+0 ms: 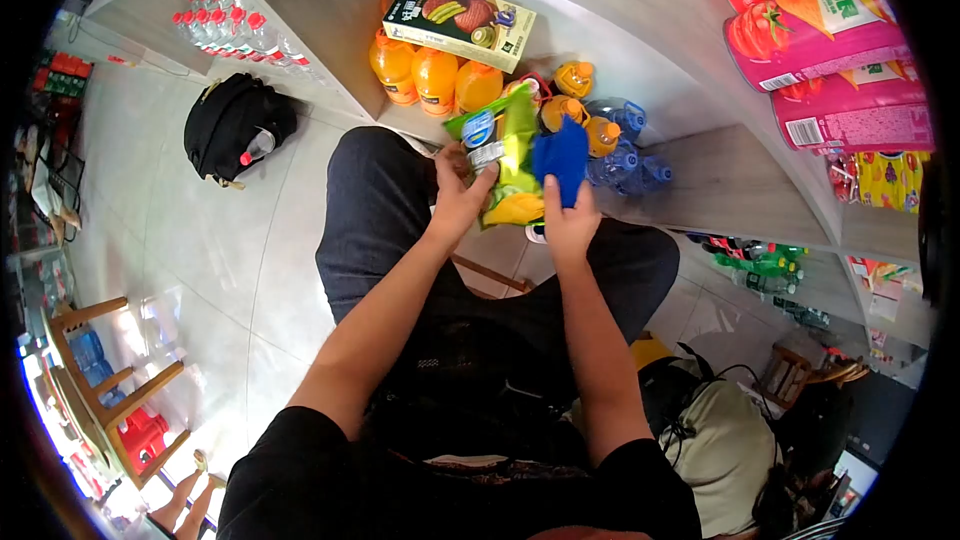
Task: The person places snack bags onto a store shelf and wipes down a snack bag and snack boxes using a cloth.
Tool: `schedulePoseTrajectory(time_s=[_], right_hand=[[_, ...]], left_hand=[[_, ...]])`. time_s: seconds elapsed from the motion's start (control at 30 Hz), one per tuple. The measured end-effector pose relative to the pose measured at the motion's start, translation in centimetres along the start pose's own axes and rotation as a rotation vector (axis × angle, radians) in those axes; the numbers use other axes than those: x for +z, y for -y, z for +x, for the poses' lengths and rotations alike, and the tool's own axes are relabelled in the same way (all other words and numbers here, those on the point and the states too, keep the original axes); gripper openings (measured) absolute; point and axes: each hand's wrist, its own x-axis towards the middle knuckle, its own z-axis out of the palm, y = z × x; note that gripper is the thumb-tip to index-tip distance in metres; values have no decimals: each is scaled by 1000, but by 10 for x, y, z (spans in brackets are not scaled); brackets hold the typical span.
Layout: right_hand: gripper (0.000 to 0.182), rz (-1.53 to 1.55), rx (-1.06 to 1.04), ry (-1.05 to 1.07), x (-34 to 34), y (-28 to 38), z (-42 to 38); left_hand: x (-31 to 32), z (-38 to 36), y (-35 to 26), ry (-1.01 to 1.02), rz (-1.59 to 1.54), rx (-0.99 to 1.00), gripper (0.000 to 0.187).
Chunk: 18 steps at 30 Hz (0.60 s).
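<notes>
My left hand [461, 192] grips a shiny green and yellow snack bag [513, 155] by its left side, thumb on the front. Pinched in my right hand [572, 223] is a blue cloth [564, 158], held up against the bag's right edge. Both hands are close together above my knees, in front of a low shelf. Behind the bag stand orange drink bottles [435, 77], with a dark and cream snack box [460, 22] lying across their tops. Clear bottles with blue caps [628, 165] stand just right of the cloth.
Pink snack bags [815, 50] fill the upper right shelf. Red-capped water bottles [225, 22] stand at upper left. A black backpack [238, 128] lies on the tiled floor, with a wooden stool [115, 390] lower left. A beige bag [715, 450] sits beside me at right.
</notes>
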Motion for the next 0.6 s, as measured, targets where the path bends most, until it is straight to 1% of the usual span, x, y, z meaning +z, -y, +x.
schedulePoseTrajectory(time_s=[0.03, 0.07, 0.13, 0.17, 0.2, 0.23, 0.3, 0.33, 0.43, 0.47, 0.5, 0.57, 0.6], right_hand=[[28, -8, -113, 63, 2, -6, -5], [28, 38, -167, 153, 1, -4, -7], [26, 165, -292, 319, -1, 5, -11], [26, 213, -298, 390, -1, 7, -13], [26, 275, -304, 392, 1, 12, -12], [27, 337, -309, 393, 1, 16, -11], [26, 334, -266, 343, 0, 19, -11], [25, 331, -243, 319, -1, 20, -11], [21, 319, -27, 143, 7, -1, -10], [18, 314, 50, 90, 7, -8, -9], [19, 347, 148, 153, 4, -8, -4], [22, 280, -33, 266, 6, -4, 0], [23, 278, 31, 362, 6, -3, -4]], left_hand=[[2, -1, 0, 24, -17, 75, 70], [0, 0, 0, 12, -20, 11, 70], [-5, -6, -5, 59, -275, -127, 67], [-8, -6, -7, 80, -403, -190, 66], [-12, -6, -5, 134, -420, -165, 63], [-13, -5, -4, 117, -444, -191, 63], [-10, -3, -6, 88, -493, -243, 63], [-6, -6, -17, 48, -517, -300, 61], [-15, 0, -22, 190, -856, -460, 59], [-15, -4, -24, 217, -848, -468, 57], [-14, -6, -25, 223, -830, -489, 57], [-12, -7, -26, 233, -797, -529, 56], [-11, -9, -28, 221, -751, -538, 58]])
